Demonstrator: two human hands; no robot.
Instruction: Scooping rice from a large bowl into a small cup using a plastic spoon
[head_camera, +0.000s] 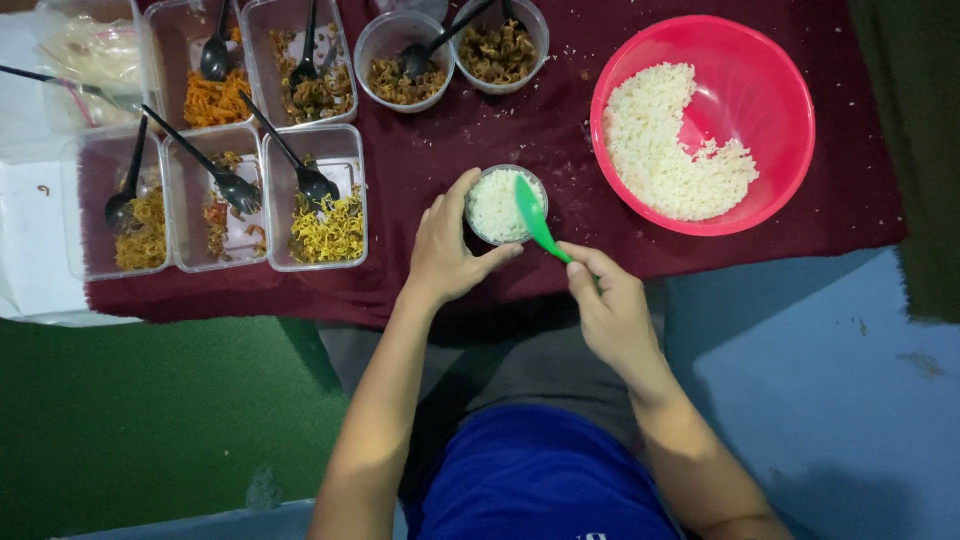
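From the head camera, looking straight down, the left hand (445, 250) curls round the side of a small round cup (505, 205) packed with white rice, fingers and thumb closed on its wall. The right hand (610, 305) is closed on the handle of a green spoon (535, 215), whose blade lies flat on the rice in the cup. The cup stands near the front edge of the bench (520, 140), which is covered in a dark red cloth, so both wrists hang just off that edge above the person's lap.

To the right of the cup, close but apart from it, sits a big pink bowl (750, 90) half full of rice; its rim comes near the cloth's right edge. The open strip of cloth between cup and bowl is narrow. To the left, a block of clear rectangular tubs (315, 195) holds yellow and brown fillings, each with a black spoon (300, 165) standing in it. Two round clear tubs (400, 65) at the back hold a brown filling. The widest bare cloth lies between the cup and those back tubs.

Scattered rice grains dot the cloth. Below the bench, the floor shows green (150, 420) on the left and blue (830, 400) on the right.
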